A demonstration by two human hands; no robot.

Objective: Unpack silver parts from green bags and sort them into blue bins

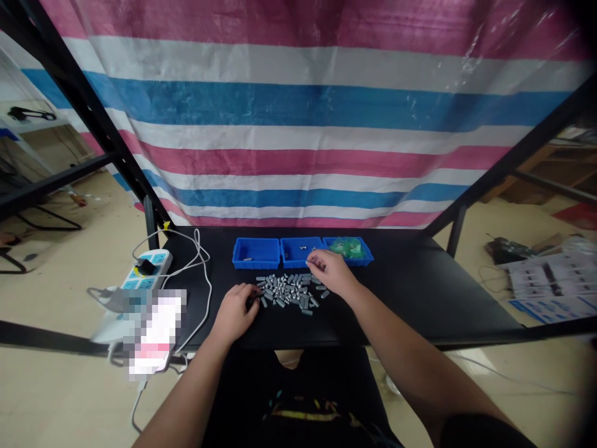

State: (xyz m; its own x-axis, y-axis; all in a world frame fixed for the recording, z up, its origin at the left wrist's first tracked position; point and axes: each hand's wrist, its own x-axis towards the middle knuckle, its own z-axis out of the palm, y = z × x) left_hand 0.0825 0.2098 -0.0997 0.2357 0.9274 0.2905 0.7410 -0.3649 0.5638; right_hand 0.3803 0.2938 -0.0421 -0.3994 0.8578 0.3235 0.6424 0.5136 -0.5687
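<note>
A loose pile of small grey cylinders and shiny metal pieces (286,291) lies on the black table in front of three blue bins. My left hand (237,311) rests at the pile's left edge, fingers curled in; whatever is between them is hidden. Over the front right corner of the middle blue bin (302,264) is my right hand (332,272), thumb and fingertips pinched together, with something too small to name at the tips. A few shiny metal pieces sit in that bin. The left blue bin (256,264) has one small piece in it.
The right blue bin (366,256) contains green plastic packaging (347,247). On the left are a power strip (152,270), a white cable (208,292) and a blurred-out phone (158,333) by the table edge. A striped sheet (298,137) hangs behind, between black frame posts.
</note>
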